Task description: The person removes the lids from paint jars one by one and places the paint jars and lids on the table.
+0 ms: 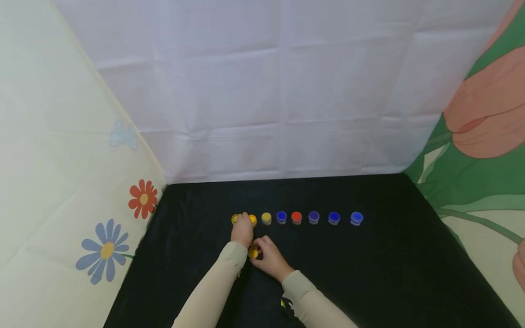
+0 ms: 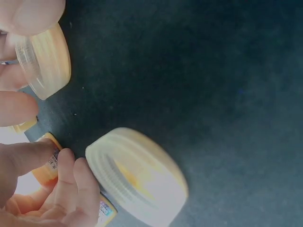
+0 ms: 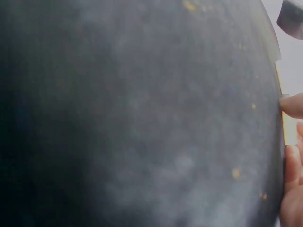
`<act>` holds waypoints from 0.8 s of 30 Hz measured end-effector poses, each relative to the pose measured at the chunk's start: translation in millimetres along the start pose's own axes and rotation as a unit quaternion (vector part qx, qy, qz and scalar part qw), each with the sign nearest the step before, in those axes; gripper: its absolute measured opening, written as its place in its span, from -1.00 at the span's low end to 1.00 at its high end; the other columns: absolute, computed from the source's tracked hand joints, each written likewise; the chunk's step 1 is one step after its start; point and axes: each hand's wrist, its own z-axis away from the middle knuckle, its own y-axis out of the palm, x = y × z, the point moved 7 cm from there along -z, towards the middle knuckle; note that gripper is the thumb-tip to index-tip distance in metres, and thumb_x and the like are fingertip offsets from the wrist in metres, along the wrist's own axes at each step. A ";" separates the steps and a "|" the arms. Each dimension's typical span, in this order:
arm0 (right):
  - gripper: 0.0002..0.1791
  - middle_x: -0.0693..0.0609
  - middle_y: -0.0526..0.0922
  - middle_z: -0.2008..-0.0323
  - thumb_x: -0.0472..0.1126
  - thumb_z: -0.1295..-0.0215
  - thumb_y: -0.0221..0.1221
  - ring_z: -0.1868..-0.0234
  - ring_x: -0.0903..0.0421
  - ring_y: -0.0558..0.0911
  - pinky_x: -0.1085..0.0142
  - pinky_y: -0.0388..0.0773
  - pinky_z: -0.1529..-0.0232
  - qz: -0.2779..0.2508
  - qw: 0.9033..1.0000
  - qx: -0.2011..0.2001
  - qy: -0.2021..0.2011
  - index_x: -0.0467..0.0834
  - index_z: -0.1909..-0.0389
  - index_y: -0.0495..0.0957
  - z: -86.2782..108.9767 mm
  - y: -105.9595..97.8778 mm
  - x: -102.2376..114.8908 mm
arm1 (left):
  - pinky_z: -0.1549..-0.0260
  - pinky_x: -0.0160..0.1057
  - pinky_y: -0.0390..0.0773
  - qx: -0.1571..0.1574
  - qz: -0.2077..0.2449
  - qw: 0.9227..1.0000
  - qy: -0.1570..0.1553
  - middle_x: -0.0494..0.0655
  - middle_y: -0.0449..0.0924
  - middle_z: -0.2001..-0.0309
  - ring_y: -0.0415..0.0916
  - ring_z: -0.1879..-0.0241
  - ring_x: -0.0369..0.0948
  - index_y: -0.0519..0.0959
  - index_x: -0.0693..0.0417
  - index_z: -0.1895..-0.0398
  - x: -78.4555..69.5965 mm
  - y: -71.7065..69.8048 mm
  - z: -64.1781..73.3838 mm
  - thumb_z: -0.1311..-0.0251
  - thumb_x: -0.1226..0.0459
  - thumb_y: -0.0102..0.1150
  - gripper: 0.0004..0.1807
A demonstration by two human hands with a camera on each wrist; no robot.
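At the left end of a row of small jars, my left hand (image 1: 243, 231) pinches an orange-yellow jar (image 1: 252, 220) between thumb and fingers. A printed label shows on that jar (image 2: 51, 163) in the left wrist view. Just beyond the fingers is a yellow jar (image 1: 235, 218). Closer to me, my right hand (image 1: 271, 260) holds another yellow jar (image 1: 254, 253), whose clear wall appears at the upper left of the left wrist view. Low in that view stands a clear-walled jar (image 2: 137, 177) with yellow inside, hidden in the head view.
Rightward along the row stand a pale yellow jar (image 1: 266, 218), a red jar (image 1: 296, 217) and several blue or purple jars, including the end blue jar (image 1: 357, 218). They rest on a black cloth (image 1: 389, 273). A white sheet (image 1: 279, 91) hangs behind, with patterned sheets at both sides.
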 end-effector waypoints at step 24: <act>-0.62 0.07 0.53 0.19 -0.21 -0.18 0.46 0.27 0.17 0.42 0.29 0.45 0.21 0.040 0.999 -0.021 0.016 -0.16 0.03 0.58 -0.7 2.4 0.4 | 0.49 -0.16 0.65 -0.021 0.038 0.999 0.016 0.28 0.37 -0.08 0.55 0.50 -0.06 0.35 0.30 -0.22 1.9 -5.5 3.7 -0.42 0.39 0.17 -0.61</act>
